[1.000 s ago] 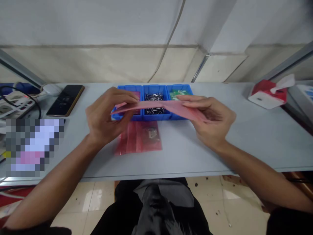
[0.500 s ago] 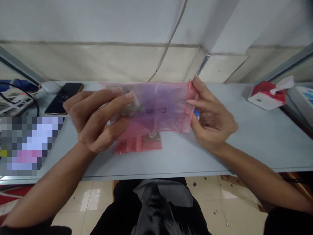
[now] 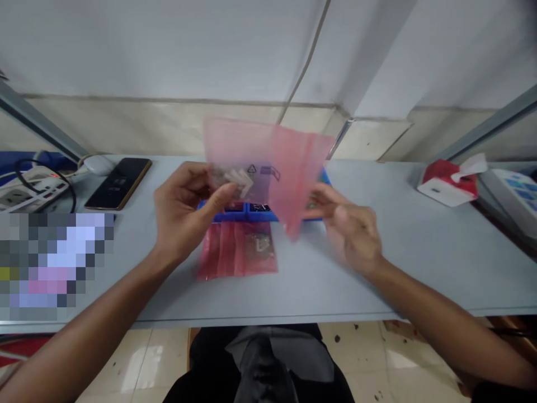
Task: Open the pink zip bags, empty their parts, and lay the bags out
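The left hand (image 3: pixel 184 212) grips the pink bag (image 3: pixel 268 159) near its lower left corner, thumb and fingers pinching through the film onto a few small pale parts (image 3: pixel 235 179) inside. The bag is in the air above the bench (image 3: pixel 419 263), in front of the person and tilted, with its right corner drooping to a point. Holding it by the loaded end probably keeps the parts bunched in one place while the rest of the film hangs free.

The right hand (image 3: pixel 350 229) is low beside that drooping corner. It is blurred and looks unclenched, with the fingers loosely stretched forward and nothing in its grasp. I cannot tell whether a fingertip brushes the film.

Straight behind the bag, and largely hidden by it, are blue bins (image 3: pixel 260 211). Their contents cannot be made out here. Just in front of them a pile of more pink bags (image 3: pixel 239 249) lies flat, one showing a small item inside. That pile and the bins fill the space under the raised bag.

Well off to the left are a phone (image 3: pixel 119 182) and a power strip (image 3: pixel 29 187), and far right a red tissue box (image 3: pixel 444 182)
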`<state>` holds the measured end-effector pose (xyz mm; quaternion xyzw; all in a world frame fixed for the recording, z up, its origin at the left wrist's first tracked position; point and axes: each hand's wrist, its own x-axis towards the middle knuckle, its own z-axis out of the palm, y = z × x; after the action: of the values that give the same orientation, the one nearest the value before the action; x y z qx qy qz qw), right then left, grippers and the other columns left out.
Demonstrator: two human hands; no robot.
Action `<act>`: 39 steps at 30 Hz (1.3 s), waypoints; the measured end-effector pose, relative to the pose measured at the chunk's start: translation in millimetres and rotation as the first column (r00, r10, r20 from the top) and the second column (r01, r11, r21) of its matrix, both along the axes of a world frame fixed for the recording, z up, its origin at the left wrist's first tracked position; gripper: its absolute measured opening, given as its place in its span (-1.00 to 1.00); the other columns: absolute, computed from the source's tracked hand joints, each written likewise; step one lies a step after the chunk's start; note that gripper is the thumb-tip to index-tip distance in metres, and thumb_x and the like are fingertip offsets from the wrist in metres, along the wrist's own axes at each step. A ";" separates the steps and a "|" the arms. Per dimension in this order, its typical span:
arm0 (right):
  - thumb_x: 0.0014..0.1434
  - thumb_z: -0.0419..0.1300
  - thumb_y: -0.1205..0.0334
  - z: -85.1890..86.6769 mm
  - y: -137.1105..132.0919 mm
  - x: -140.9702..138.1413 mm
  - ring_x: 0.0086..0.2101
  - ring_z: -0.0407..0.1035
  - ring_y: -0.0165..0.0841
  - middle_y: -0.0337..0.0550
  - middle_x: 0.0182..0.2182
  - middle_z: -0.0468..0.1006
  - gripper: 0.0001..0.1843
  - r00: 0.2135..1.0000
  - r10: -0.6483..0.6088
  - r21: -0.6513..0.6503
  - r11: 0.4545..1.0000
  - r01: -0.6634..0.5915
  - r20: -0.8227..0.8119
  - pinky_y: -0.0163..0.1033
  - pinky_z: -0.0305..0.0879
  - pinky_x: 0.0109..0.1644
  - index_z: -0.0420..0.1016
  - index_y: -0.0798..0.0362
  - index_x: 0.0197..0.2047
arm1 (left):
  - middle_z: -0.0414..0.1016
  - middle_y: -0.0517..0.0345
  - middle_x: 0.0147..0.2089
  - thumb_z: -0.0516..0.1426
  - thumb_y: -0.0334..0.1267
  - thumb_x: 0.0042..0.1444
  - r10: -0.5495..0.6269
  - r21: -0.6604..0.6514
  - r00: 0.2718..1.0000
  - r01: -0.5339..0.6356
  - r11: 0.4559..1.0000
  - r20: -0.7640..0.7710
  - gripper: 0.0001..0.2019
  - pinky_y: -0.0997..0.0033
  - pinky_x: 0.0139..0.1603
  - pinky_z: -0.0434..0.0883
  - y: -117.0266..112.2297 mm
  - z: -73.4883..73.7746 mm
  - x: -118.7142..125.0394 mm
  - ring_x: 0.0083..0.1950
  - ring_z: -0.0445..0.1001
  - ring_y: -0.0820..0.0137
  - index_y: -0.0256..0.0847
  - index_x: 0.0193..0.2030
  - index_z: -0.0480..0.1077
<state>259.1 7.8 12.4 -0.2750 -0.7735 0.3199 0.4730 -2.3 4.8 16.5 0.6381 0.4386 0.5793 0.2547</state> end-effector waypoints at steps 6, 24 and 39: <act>0.28 0.26 0.30 -11.0 -2.2 -7.9 -0.35 0.55 -0.42 -0.19 -0.15 0.68 -0.76 1.000 -0.025 -0.118 0.993 0.026 0.009 -0.25 0.56 -0.22 0.62 -0.06 0.00 | 0.57 0.11 -0.23 0.11 0.14 0.27 -0.303 -0.168 0.952 0.307 0.937 0.054 -0.63 0.39 -0.32 0.53 -6.6 -7.4 10.3 -0.27 0.57 0.37 -0.15 -0.12 0.42; 0.35 0.17 0.09 -33.0 -6.1 -20.0 0.22 0.30 -0.19 -0.01 0.19 0.48 -0.54 0.740 0.094 0.346 0.840 -0.418 0.666 0.05 0.37 0.22 0.39 0.05 0.25 | 0.49 0.02 0.09 0.20 -0.17 0.22 0.441 0.390 0.718 -0.252 0.886 -0.538 -0.75 -0.06 0.17 0.42 40.8 -12.5 -39.9 0.24 0.33 0.08 0.00 0.03 0.53; 0.37 0.14 0.11 -38.8 -7.3 -25.0 0.18 0.39 -0.26 -0.09 0.14 0.55 -0.55 0.785 0.022 0.449 0.811 -0.376 0.619 -0.06 0.40 0.18 0.37 0.01 0.28 | 0.56 0.18 0.09 0.07 -0.09 0.36 0.119 0.193 0.592 0.063 0.979 -0.797 -0.73 0.14 0.01 0.55 41.4 -20.0 -37.9 0.12 0.53 0.21 0.00 0.05 0.53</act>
<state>234.2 0.4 -26.4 -0.1249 -0.9644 0.0333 0.2308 -40.2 46.3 -3.5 0.8460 0.4555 0.2735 -0.0455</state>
